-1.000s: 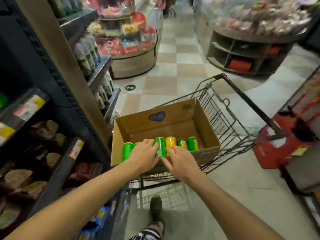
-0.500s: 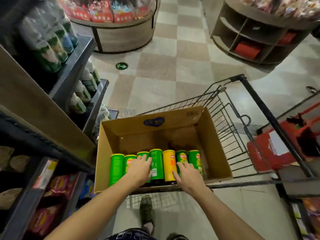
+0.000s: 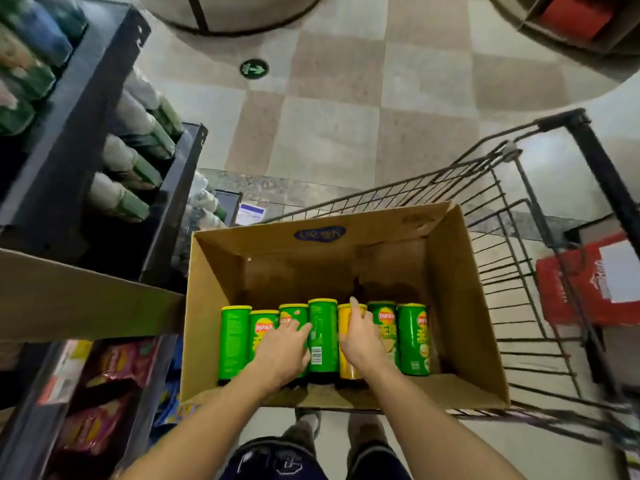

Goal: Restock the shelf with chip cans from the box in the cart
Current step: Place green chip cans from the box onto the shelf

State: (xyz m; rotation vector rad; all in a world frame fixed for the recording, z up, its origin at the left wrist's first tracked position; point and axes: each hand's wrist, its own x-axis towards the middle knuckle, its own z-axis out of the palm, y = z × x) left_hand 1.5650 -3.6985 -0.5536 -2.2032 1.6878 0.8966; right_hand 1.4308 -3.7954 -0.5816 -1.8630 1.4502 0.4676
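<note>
Head view, looking down into the cardboard box [image 3: 446, 271], which sits in the wire cart [image 3: 519, 237] at the right of the aisle.

Chip cans [image 3: 412, 337]: seven lie side by side on the box floor, packed against the near wall, caps toward the far side. Six are green, one is yellow [image 3: 346, 365]. Far half of the box floor is bare, so I judge the stock partly used.

Left hand [image 3: 282, 351]: lies over the second and third cans from the left, fingers spread and only lightly bent, fingertips touching the centre green can [image 3: 323, 336]. Not closed round anything.

Right hand [image 3: 362, 339]: on the yellow can, fingers fairly straight and pointing far. No full wrap visible.

Reading: the two hands flank the centre can, probably to separate cans for a two-handed pick. Cans touch one another, so fingers must wedge between them.

Shelf [image 3: 90, 299]: at the left, just beside the cart, a short carry. Bagged snacks [image 3: 104, 393] show below it.
</note>
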